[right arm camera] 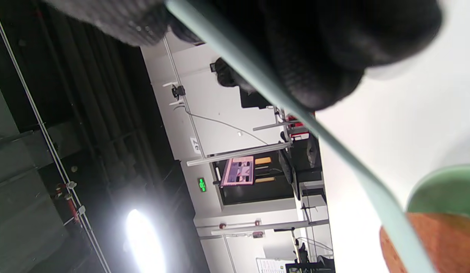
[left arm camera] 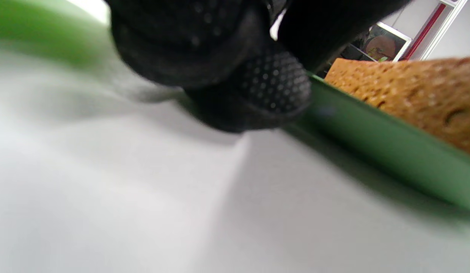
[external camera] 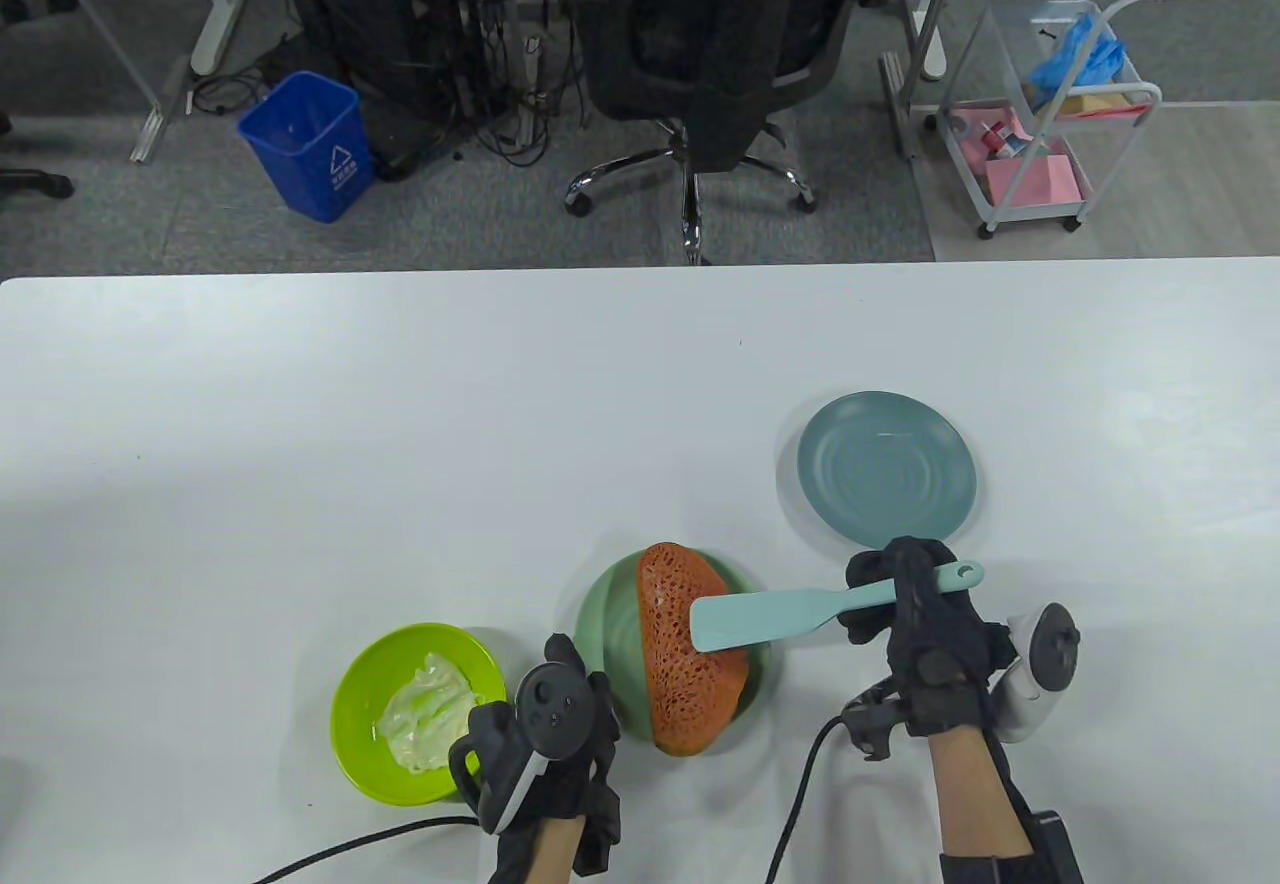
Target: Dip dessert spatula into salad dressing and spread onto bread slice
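— What's nearest me?

— My left hand (external camera: 545, 744) rests on the table (external camera: 300, 444) between the lime bowl (external camera: 360, 724) of salad dressing (external camera: 428, 712) and the green plate (external camera: 600, 624); its fingertips (left arm camera: 272, 81) touch that plate's rim, gripping nothing that I can see.

— And the spatula?

— My right hand (external camera: 925, 639) grips the dessert spatula (external camera: 800, 609) by the handle. The blade reaches left from my fist, over the bread slice (external camera: 680, 669) on the green plate.

— Beyond that?

— A blue-grey plate (external camera: 885, 469), just past my right hand.
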The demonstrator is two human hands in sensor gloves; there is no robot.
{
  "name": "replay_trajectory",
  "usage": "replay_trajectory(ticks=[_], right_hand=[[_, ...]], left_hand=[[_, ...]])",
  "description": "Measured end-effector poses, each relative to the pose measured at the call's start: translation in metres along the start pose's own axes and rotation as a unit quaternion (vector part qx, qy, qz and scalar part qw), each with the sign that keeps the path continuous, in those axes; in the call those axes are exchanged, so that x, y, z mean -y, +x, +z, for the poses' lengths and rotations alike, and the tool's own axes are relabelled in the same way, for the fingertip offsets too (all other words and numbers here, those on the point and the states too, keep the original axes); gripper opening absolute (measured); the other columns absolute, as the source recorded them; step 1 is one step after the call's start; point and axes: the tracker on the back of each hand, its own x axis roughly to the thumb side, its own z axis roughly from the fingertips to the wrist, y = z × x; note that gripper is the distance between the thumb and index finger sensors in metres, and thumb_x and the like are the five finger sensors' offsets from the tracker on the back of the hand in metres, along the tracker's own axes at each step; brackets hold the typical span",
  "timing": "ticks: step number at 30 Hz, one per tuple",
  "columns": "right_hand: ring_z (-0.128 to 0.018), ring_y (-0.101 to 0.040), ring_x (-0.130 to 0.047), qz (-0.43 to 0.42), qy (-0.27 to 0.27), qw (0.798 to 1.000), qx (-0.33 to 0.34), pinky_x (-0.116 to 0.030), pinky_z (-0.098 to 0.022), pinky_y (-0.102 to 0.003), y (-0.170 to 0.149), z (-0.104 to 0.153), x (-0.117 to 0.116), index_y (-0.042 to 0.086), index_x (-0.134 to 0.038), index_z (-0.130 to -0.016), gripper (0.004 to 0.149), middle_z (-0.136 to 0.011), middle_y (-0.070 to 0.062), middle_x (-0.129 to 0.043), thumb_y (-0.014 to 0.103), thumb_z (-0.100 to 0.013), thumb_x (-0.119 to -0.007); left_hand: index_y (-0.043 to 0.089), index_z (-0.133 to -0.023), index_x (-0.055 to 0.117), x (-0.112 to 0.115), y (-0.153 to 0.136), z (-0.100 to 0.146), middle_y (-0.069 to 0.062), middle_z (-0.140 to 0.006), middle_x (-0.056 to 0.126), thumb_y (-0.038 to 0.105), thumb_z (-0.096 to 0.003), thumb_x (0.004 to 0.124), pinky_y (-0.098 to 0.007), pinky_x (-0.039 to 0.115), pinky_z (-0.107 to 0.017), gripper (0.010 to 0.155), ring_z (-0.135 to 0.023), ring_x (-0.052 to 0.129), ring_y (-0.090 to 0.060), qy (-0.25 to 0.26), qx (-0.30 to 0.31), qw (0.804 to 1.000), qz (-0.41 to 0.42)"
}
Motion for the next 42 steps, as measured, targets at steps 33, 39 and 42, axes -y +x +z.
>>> replay_trajectory(ticks=[33,39,42], right_hand=[[-0.057,-0.048,-0.091,-0.032,0.048,0.995,-0.086,-0.082,-0.036,-0.050,-0.020,-0.003,0.014,0.016,-0.067,-0.089,0.036,-0.086,-0.023,-0.075,0.040,-0.063,-0.073],[-0.053,-0.047,-0.090,-0.036,0.020,0.997,-0.066,-0.080,-0.033,-0.049,-0.012,-0.002,0.027,0.017,-0.067,-0.087,0.034,-0.084,-0.022,-0.076,0.041,-0.063,-0.072],[-0.051,-0.047,-0.090,-0.037,-0.004,0.998,-0.059,-0.080,-0.031,-0.049,-0.010,-0.001,0.034,0.017,-0.067,-0.087,0.034,-0.083,-0.021,-0.077,0.041,-0.063,-0.071]], left_hand=[[-0.005,-0.106,0.066,0.001,0.000,0.000,-0.008,-0.064,0.099,0.032,-0.0620,0.079,-0.021,0.098,-0.020,0.059,-0.030,0.111,-0.011,-0.001,0.000,1.000,0.002],[-0.005,-0.106,0.066,0.001,0.000,0.000,-0.008,-0.064,0.099,0.033,-0.0620,0.079,-0.021,0.098,-0.020,0.060,-0.030,0.111,-0.011,-0.001,0.000,1.000,0.002],[-0.005,-0.106,0.066,0.000,0.000,0.000,-0.008,-0.064,0.099,0.033,-0.0620,0.079,-0.021,0.098,-0.020,0.060,-0.030,0.111,-0.011,0.000,0.000,1.000,0.002]])
